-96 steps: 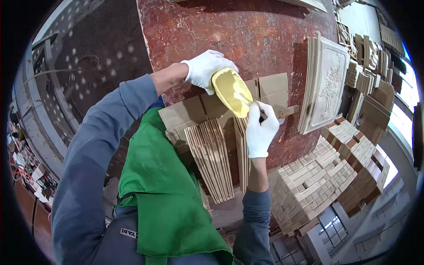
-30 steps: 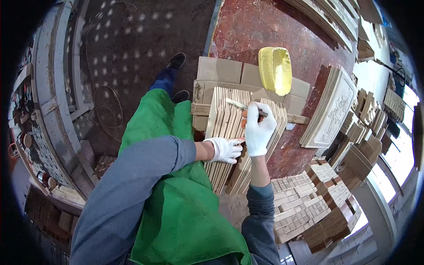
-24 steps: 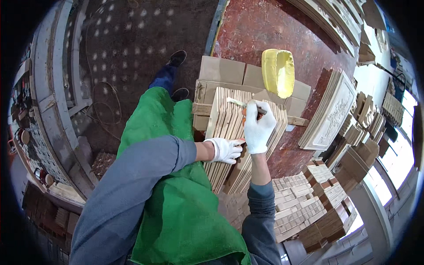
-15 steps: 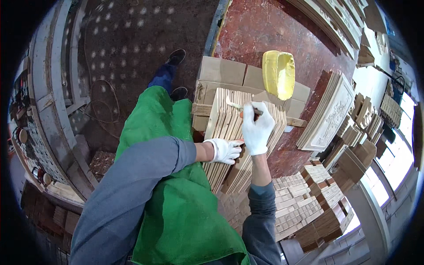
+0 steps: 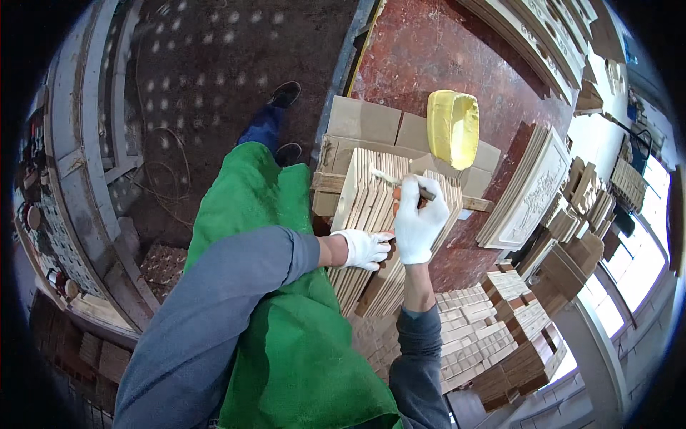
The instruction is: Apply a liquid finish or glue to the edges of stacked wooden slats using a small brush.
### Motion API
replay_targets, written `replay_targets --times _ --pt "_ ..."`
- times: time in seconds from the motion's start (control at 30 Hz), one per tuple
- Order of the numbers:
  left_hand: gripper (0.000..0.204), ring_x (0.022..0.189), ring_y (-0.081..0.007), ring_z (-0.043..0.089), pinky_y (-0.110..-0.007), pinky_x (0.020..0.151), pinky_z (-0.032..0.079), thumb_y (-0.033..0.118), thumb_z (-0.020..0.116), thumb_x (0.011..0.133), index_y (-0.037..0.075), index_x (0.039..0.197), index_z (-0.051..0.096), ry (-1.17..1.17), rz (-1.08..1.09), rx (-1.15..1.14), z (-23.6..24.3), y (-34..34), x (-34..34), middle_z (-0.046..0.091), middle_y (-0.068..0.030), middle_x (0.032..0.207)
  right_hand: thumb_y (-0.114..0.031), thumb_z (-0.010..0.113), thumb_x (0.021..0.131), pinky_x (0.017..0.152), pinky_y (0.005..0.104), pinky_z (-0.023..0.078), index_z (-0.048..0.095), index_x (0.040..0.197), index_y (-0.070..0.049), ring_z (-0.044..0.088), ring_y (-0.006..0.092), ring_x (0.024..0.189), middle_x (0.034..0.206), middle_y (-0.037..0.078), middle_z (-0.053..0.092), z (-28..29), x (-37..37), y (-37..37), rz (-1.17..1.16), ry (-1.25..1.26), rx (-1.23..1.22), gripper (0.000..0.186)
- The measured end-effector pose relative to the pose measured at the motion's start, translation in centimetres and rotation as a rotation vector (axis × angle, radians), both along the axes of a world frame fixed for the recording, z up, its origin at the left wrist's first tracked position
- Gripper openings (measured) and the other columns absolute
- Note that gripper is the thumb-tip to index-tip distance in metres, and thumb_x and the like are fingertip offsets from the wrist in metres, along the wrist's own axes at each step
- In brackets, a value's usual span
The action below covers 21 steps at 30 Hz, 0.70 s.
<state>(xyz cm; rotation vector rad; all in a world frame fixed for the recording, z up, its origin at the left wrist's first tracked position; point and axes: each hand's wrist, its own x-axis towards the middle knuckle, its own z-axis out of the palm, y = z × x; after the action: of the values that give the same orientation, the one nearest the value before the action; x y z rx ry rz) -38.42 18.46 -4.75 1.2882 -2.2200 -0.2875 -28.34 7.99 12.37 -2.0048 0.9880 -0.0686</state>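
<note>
Broadly, from my remote station, I record a worn red table (image 5: 421, 57) as the main surface, running to the far side. At near right, well apart from the hands, stands a large pile of wood blocks (image 5: 471, 332). The green apron (image 5: 300, 336) occupies the near centre. Flattened cardboard (image 5: 364, 120) lies on the table beyond the work, and carved pale panels (image 5: 532, 189) lean in a row on the right.

Two stacks of thin boards sit side by side, edges up: the left stack (image 5: 354, 214) and the right stack (image 5: 393, 289), with a dark gap between them near the worker. A yellow tub (image 5: 446, 129) is at their far right, its mouth showing.

The gloved left hand (image 5: 366, 249) lies over the left stack, fingers extended to the gap, gripping nothing that I can see. The gloved right hand (image 5: 421, 222) is closed on a brush (image 5: 389, 179), whose bristles are at the far part of the left stack.

Progress, in my judgement: set-up is complete and brushing of the left stack is under way. Coated edges cannot be told from bare wood, so I certify no count. The left stack appears unfinished; the right stack's condition is unconfirmed.
</note>
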Motion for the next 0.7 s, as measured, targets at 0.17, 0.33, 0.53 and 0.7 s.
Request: replay_targets --times 0.17,0.33,0.53,0.7 --pt "0.015 0.111 -0.0362 0.056 -0.057 0.113 0.034 0.021 0.056 0.093 0.014 0.104 0.063 0.08 0.134 -0.09 -2.1 -0.1 -3.2 0.062 -0.0158 0.115 -0.005 0.064 0.095 0.061 0.0235 0.048 0.069 0.096 0.001 0.059 0.0103 0.063 0.074 0.005 0.068 0.0 -1.0 1.2 0.06 -0.012 0.015 0.007" --pt "0.017 0.112 -0.0352 0.057 -0.052 0.107 0.04 0.022 0.055 0.094 0.014 0.106 0.063 0.221 0.177 0.035 -3.4 0.2 -4.7 0.062 -0.0153 0.116 -0.003 0.065 0.094 0.065 0.0253 0.05 0.069 0.1 0.002 0.062 0.0134 0.068 0.08 0.008 0.07 -2.5 -0.1 1.3 0.224 -0.032 -0.08 0.009" --pt "0.019 0.112 -0.0348 0.058 -0.049 0.103 0.043 0.024 0.054 0.096 0.015 0.109 0.065 0.418 0.232 0.059 -4.3 -0.6 -6.1 0.062 -0.0145 0.12 -0.002 0.068 0.091 0.068 0.0295 0.053 0.069 0.103 0.003 0.065 0.0193 0.072 0.088 0.012 0.071 -1.0 -0.4 1.2 0.321 -0.018 -0.075 0.013" --pt "0.02 0.111 -0.0345 0.058 -0.048 0.103 0.043 0.024 0.053 0.097 0.016 0.11 0.065 0.412 0.187 0.083 -3.6 -0.4 -5.5 0.063 -0.0142 0.122 0.0 0.067 0.091 0.068 0.0279 0.053 0.069 0.104 0.003 0.065 0.0167 0.073 0.088 0.011 0.071 -1.5 0.7 1.6 0.327 -0.032 -0.095 0.013"
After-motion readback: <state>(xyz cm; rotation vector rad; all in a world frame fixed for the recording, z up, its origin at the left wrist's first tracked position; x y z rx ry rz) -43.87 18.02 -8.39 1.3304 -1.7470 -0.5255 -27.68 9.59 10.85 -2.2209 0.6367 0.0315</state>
